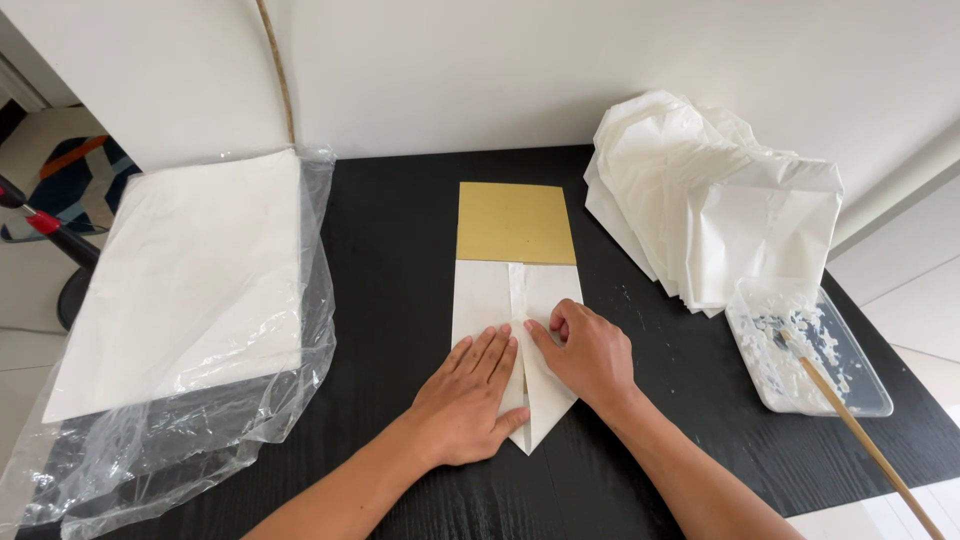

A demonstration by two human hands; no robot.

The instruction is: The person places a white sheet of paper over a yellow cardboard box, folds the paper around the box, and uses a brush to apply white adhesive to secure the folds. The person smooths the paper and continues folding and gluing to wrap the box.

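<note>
A white sheet of paper (480,295) lies folded over a tan cardboard rectangle (515,222) at the middle of the black table (400,260). Its near end is folded into a point. My left hand (470,395) lies flat on the left flap, fingers together and stretched out. Beside it, my right hand (590,355) presses on the right flap with its fingers curled, the fingertips at the centre seam. Neither hand holds anything; both press the paper down.
A stack of white paper sheets in a clear plastic bag (190,300) lies at the left. At the right is a pile of folded white paper bags (710,200). Near it stands a clear tray of white paste (805,345) with a wooden-handled brush (850,425).
</note>
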